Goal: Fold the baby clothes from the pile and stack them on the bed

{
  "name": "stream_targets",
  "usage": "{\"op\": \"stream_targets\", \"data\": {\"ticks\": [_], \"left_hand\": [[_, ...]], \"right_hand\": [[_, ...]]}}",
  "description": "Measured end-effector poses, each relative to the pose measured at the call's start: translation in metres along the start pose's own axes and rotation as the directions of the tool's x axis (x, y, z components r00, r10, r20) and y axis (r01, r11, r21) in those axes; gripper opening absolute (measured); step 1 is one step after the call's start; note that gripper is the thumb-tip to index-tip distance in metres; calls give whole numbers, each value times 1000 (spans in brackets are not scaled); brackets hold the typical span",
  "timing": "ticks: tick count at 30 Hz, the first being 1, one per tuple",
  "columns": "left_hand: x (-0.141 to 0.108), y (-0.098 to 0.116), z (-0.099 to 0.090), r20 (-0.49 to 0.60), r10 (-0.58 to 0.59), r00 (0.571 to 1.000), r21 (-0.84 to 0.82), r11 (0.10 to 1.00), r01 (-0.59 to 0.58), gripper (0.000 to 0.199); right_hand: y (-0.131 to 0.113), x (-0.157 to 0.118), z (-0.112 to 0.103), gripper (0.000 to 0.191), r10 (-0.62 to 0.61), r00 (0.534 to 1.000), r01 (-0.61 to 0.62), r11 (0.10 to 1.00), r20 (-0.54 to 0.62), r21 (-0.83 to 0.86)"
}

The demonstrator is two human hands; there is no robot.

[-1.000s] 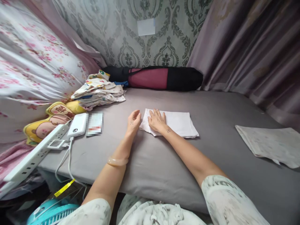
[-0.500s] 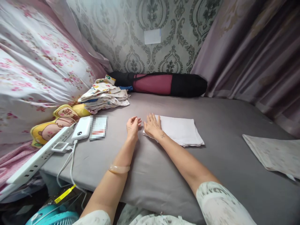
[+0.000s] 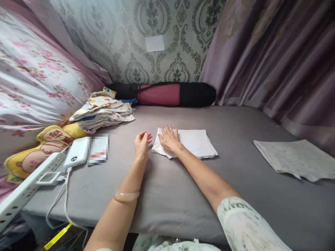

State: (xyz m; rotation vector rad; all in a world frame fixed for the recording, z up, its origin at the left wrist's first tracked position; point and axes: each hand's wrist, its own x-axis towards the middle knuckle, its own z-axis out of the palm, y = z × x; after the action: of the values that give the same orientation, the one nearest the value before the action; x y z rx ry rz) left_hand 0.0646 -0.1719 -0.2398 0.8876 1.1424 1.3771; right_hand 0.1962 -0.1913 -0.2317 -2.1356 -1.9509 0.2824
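A folded white cloth [image 3: 196, 143] lies flat on the grey sheet in front of me. My right hand [image 3: 169, 139] rests palm down on its left part, fingers stretched and spread, covering some of the fabric. Just off the cloth's left edge is my left hand [image 3: 142, 144], turned on its side above the sheet. Its fingers are loosely bent, with small gaps between them, and nothing shows in them. A pale bangle [image 3: 127, 196] circles my left forearm.
On the grey sheet [image 3: 167, 195], a folded pale patterned cloth [image 3: 298, 157] lies far right. At left are piled clothes [image 3: 104, 109], a power bank [image 3: 77, 151], a power strip [image 3: 31, 190] with cables and a yellow cushion [image 3: 39, 153]. A black-and-maroon long bag [image 3: 159, 94] lies against the wall.
The view has turned slightly right. My right hand has gone from the white cloth's left edge farther onto it, uncovering more of that edge. My left hand stays beside it.
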Motion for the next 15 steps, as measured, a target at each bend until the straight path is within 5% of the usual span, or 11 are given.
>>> {"op": "stream_targets", "data": {"ticks": [7,15], "left_hand": [[-7,-1,6,83,-32,996,-20,999,34,24],[-15,-2,8,205,-48,978,29,999,43,34]], "right_hand": [[11,-3,8,63,24,1000,-24,1000,5,10],[57,-41,-23,62,-21,1000,21,999,16,-41]]}}
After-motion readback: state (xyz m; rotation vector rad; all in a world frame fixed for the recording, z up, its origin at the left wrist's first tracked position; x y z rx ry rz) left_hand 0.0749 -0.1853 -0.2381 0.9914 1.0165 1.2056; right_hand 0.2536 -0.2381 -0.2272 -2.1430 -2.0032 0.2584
